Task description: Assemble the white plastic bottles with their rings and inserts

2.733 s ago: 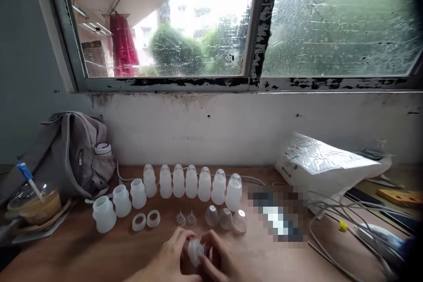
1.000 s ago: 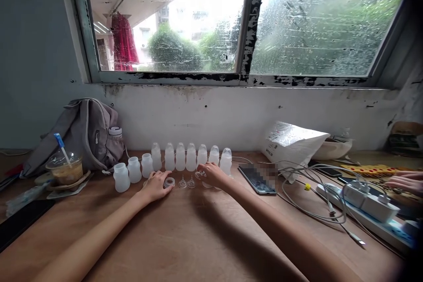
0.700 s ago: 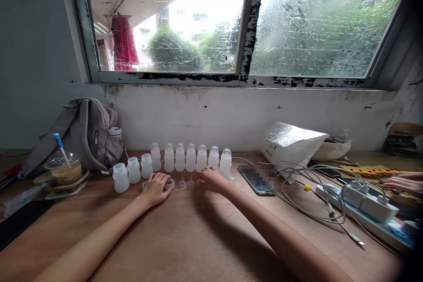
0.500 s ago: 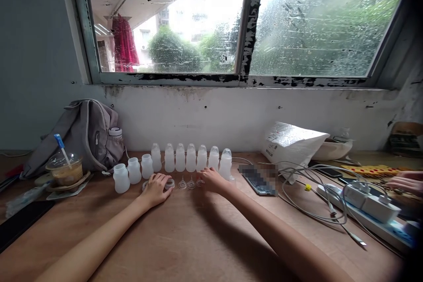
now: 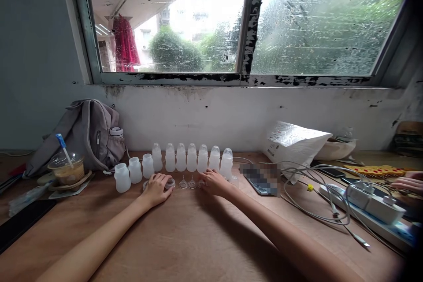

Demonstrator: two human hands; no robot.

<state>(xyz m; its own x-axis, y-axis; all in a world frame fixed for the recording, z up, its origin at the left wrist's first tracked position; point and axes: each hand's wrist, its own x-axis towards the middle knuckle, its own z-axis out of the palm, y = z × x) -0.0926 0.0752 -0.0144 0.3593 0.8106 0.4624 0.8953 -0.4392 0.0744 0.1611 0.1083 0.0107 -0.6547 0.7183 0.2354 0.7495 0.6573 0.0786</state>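
Observation:
My left hand [image 5: 157, 189] rests on the table with its fingers spread over white bottle collar rings [image 5: 170, 183]. One ring shows beside its thumb; others are partly hidden. My right hand [image 5: 216, 183] bends its fingers down around a clear bottle nipple [image 5: 200, 183], which they partly cover. Between my hands stand clear silicone nipples [image 5: 191, 183]. Behind them runs a row of frosted baby bottles with clear domed caps [image 5: 191, 158]. On the left are three open bottles without caps [image 5: 122, 179]. Another clear piece [image 5: 234, 179] shows just right of my right hand.
A phone [image 5: 261, 183], a white foil bag [image 5: 294, 143], tangled cables [image 5: 313, 211] and a power strip [image 5: 373, 211] lie to the right, near another person's hand [image 5: 408, 183]. On the left are an iced drink cup [image 5: 68, 172], a grey backpack [image 5: 89, 136] and a black flat object [image 5: 26, 222].
The view has shifted very slightly. Both hands keep nearly the same places and poses, and the bottles and nipples stand as before.

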